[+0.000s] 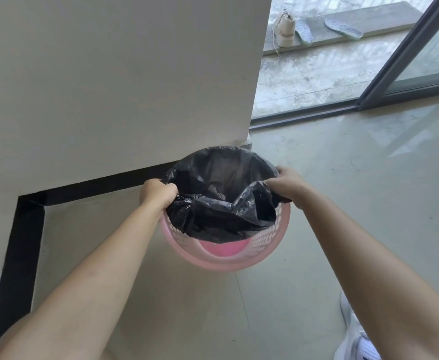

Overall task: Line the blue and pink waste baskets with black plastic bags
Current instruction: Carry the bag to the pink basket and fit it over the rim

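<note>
A pink perforated waste basket [270, 252] stands on the pale floor beside a wall corner. A black plastic bag [221, 193] sits inside it with its mouth spread wide. The bag's far edge is folded over the far rim; its near edge sags inside, leaving the pink near rim and some of the pink bottom showing. My left hand [157, 192] grips the bag's edge at the basket's left side. My right hand [288, 184] grips the bag's edge at the right side. No blue basket is in view.
A cream wall [109, 87] with a black skirting strip [20, 242] runs left and behind the basket. A sliding glass door frame [400, 63] is at the upper right, with a shoe [286, 29] and insoles outside. My white shoe [353, 341] is at the bottom right.
</note>
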{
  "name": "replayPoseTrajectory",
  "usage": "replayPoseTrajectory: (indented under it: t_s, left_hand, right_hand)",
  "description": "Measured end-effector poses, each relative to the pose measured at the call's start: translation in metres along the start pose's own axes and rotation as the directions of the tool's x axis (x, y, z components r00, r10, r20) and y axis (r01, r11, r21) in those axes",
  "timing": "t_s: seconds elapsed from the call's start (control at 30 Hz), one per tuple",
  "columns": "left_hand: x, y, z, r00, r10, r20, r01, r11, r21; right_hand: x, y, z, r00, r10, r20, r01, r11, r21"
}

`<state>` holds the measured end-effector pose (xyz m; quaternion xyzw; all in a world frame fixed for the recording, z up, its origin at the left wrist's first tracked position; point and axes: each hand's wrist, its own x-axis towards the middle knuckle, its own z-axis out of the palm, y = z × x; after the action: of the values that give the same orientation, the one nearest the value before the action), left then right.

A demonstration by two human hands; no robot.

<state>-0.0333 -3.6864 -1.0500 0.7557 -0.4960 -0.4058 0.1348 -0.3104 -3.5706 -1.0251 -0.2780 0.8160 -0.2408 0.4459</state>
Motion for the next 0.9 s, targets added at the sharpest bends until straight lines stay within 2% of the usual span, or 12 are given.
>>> replayPoseTrajectory:
  t_s: [0.1,0.23,0.33,0.4,0.43,0.5,0.57,0.63,0.7,0.77,0.83,0.9]
  left_hand:
    - [-0.011,0.003,0.003,0.994,-0.037,-0.099,0.032,0.998,-0.047]
    - [-0.030,0.011,0.012,0.995,-0.083,-0.062,0.068,0.973,-0.220]
    - [-0.044,0.004,0.012,0.976,0.182,-0.120,-0.209,0.939,-0.273]
    - [-0.055,-0.007,0.012,0.935,0.320,-0.151,-0.353,0.862,-0.363]
    - [-0.062,-0.013,0.011,0.935,0.319,-0.157,-0.356,0.832,-0.425]
    - [-0.072,-0.022,0.008,0.966,0.192,-0.175,-0.257,0.802,-0.539]
    - [-0.076,-0.029,0.005,0.988,-0.035,-0.153,-0.075,0.752,-0.655]
    - [-0.077,-0.035,0.003,0.980,-0.200,-0.009,0.122,0.631,-0.766]
    - [-0.074,-0.043,0.002,0.964,-0.247,0.098,0.221,0.541,-0.811]
    - [-0.071,-0.053,0.004,0.954,-0.259,0.149,0.265,0.502,-0.823]
    - [-0.071,-0.063,0.008,0.947,-0.272,0.173,0.302,0.557,-0.774]
    - [-0.071,-0.076,0.013,0.963,-0.245,0.113,0.262,0.748,-0.610]
  right_hand:
    - [-0.014,0.004,0.000,0.971,-0.030,-0.239,0.029,1.000,-0.007]
    - [-0.037,0.009,0.008,0.907,-0.011,-0.422,0.075,0.988,0.137]
    - [-0.045,0.027,0.019,0.902,0.093,-0.421,0.074,0.928,0.365]
    - [-0.048,0.039,0.026,0.919,0.181,-0.349,0.069,0.799,0.597]
    - [-0.049,0.043,0.029,0.930,0.195,-0.311,0.075,0.729,0.681]
    - [-0.051,0.052,0.034,0.943,0.189,-0.274,0.086,0.657,0.749]
    - [-0.053,0.058,0.037,0.925,0.179,-0.336,0.104,0.730,0.675]
    - [-0.056,0.061,0.036,0.883,0.156,-0.442,0.091,0.868,0.489]
    - [-0.058,0.066,0.037,0.864,0.152,-0.479,0.057,0.918,0.394]
    - [-0.060,0.073,0.039,0.852,0.154,-0.501,0.066,0.917,0.393]
    - [-0.062,0.086,0.043,0.800,0.087,-0.593,0.068,0.970,0.234]
    - [-0.065,0.097,0.047,0.768,0.000,-0.641,0.026,0.999,0.030]
